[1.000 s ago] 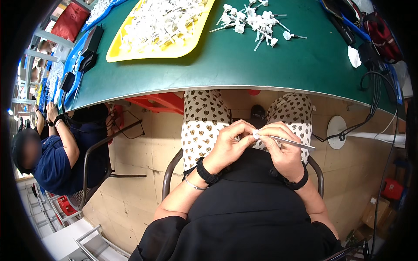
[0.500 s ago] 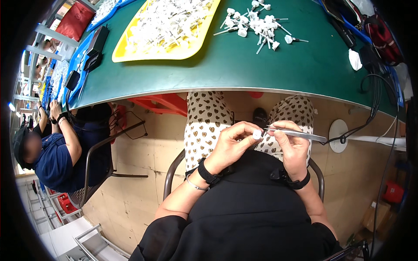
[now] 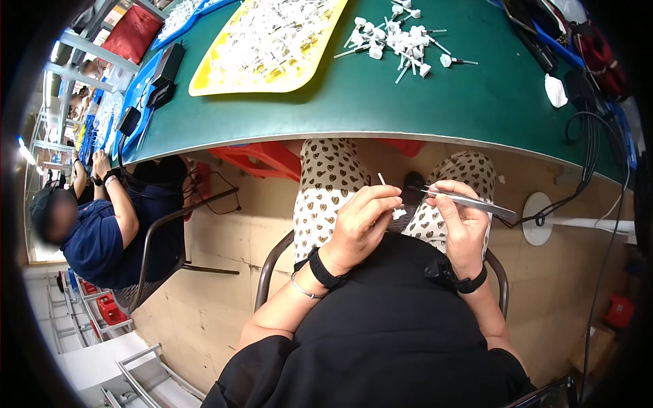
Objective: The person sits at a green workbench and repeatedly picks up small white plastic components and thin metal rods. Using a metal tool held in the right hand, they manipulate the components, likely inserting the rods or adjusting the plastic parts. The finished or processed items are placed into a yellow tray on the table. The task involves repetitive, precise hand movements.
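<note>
Green flat tabletop (image 3: 272, 117); on it, yellow plastic tray (image 3: 272, 86) heaped with white-headed parts (image 3: 275, 41). Left hand (image 3: 365, 223): fingers curled in a pinch on a small white plastic piece (image 3: 398, 213), stem poking up. Right hand (image 3: 461, 224): thumb and fingers pinching slim silver metal tweezers (image 3: 486, 204), tips apart from the piece. Piece probably light, stiff, smooth enough to slip; stem likely the fragile bit, head the better hold. Tabletop's near edge lies beyond both hands; gap between them leaves room for small movements.

Green table (image 3: 272, 117); yellow tray (image 3: 262, 87); silvery tweezers (image 3: 495, 208); white trousers (image 3: 325, 194) (printed with dark hearts)
</note>
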Available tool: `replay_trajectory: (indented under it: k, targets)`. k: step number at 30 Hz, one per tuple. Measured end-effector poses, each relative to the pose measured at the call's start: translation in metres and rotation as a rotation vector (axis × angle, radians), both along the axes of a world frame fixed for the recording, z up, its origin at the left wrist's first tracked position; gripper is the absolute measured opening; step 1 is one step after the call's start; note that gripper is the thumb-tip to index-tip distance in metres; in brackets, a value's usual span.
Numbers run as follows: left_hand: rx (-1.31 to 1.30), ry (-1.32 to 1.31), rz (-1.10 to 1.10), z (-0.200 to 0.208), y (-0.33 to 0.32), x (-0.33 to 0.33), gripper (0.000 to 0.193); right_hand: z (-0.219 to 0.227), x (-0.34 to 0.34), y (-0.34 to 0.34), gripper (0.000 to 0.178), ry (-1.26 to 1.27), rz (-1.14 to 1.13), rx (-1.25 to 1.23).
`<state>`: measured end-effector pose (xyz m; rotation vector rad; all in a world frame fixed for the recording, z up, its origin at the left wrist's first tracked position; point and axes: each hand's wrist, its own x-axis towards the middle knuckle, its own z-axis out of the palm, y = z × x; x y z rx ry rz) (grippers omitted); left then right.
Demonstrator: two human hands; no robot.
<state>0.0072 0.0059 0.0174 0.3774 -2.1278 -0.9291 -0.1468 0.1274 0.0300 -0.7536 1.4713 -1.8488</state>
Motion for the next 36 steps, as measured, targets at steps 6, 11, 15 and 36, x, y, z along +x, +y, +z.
replay_trajectory:
  k: [6,11,15,36]
  targets:
    - [-0.152,0.163,0.133,0.057,-0.051,-0.007,0.027,-0.002,-0.002,-0.002,0.018,-0.005,-0.024,-0.028]
    - [-0.212,0.139,0.429,0.122,-0.173,-0.010,0.033,-0.001,-0.001,-0.003,0.019,-0.029,-0.023,-0.021]
    - [-0.491,-0.201,0.664,0.129,-0.205,-0.026,0.049,-0.002,-0.003,-0.002,0.018,-0.042,-0.042,-0.031]
    - [-0.708,-0.623,0.160,0.109,-0.119,-0.138,0.015,-0.011,-0.006,-0.001,0.019,0.024,-0.062,0.029]
